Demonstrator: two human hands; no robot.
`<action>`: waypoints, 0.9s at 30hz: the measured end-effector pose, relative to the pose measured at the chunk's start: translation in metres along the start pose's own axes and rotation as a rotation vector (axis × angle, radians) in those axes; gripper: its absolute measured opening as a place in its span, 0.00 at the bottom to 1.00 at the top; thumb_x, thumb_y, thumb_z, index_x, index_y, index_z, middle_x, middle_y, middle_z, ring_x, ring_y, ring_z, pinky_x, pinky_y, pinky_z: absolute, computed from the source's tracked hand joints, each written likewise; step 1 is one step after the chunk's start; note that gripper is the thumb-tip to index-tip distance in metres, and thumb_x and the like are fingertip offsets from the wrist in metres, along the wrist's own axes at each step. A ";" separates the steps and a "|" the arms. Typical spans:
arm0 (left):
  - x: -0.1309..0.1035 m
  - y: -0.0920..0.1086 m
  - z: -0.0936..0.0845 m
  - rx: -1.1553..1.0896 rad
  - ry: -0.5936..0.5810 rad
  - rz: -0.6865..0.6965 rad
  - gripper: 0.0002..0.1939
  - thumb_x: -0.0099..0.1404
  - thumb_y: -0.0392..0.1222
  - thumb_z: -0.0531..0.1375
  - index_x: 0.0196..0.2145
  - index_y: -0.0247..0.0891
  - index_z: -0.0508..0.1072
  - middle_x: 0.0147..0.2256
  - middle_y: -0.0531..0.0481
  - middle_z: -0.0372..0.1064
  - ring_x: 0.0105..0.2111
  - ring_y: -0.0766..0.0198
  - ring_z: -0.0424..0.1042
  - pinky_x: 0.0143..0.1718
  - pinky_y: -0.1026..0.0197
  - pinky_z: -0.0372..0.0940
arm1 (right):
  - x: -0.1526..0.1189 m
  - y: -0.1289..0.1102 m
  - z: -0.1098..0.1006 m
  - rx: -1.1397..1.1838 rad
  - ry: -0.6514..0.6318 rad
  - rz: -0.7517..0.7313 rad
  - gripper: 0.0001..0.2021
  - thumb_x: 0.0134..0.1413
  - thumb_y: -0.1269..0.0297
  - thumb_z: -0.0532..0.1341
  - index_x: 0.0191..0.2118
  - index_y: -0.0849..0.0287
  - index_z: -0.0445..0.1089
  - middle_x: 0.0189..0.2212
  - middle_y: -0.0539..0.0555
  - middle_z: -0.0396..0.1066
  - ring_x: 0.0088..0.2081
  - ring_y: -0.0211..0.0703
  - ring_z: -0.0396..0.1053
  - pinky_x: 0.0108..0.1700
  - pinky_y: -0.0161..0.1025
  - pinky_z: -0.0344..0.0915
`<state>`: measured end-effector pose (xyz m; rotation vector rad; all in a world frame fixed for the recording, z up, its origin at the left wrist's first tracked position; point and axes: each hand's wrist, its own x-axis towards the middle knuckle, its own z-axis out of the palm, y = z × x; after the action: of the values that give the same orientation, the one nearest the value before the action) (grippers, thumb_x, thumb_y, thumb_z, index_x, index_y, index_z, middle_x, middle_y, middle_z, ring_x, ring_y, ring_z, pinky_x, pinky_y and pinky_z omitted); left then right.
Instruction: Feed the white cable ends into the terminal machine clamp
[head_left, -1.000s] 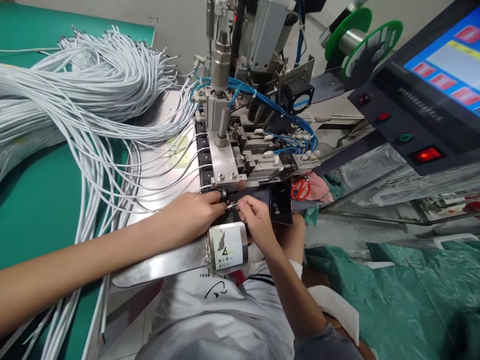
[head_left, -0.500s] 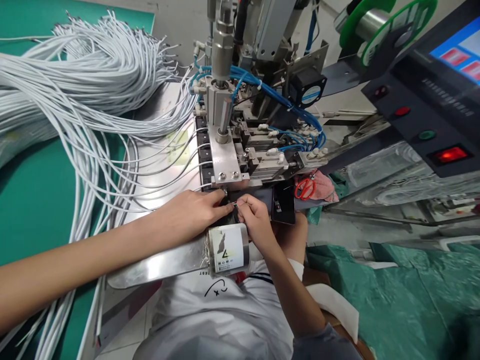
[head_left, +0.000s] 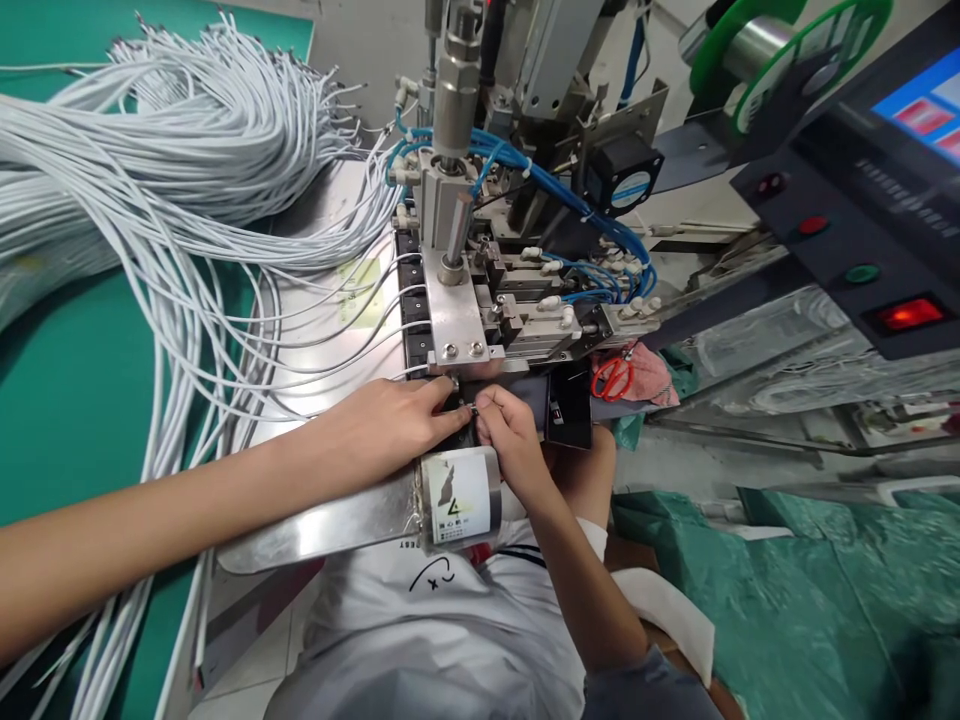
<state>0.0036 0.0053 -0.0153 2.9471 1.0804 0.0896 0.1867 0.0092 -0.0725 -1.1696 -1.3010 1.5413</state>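
My left hand lies palm down across the black fixture at the front of the bench machine, its visible fingers stretched forward and apart. Close to those fingertips, my right hand is closed in a pinch. A tiny pale tip shows between the two hands, too small to name. Several white cables run from the left into a row of black holders beside the metal press plate. Whatever lies beneath my left palm is hidden.
A large bundle of white cables covers the green mat. A labelled guard sits just below my hands. Red-handled scissors, a pink cloth and a black tray are at the right. A control box juts in.
The view has shifted slightly, moving the machine a little to the right. A small green spot between my fingertips now shows as a pale tip. Both hands stay at the fixture.
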 end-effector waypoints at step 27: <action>-0.012 -0.021 -0.018 0.152 0.016 -0.318 0.09 0.55 0.29 0.53 0.31 0.35 0.71 0.21 0.46 0.68 0.22 0.59 0.70 0.18 0.61 0.46 | -0.093 -0.004 0.136 -0.475 -0.340 -0.481 0.14 0.58 0.71 0.51 0.48 0.62 0.67 0.34 0.57 0.74 0.34 0.42 0.72 0.37 0.38 0.69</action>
<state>-0.0205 0.0132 0.0019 2.8570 1.6086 0.0315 0.0804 -0.1136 -0.0478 -0.7857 -2.0829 1.1315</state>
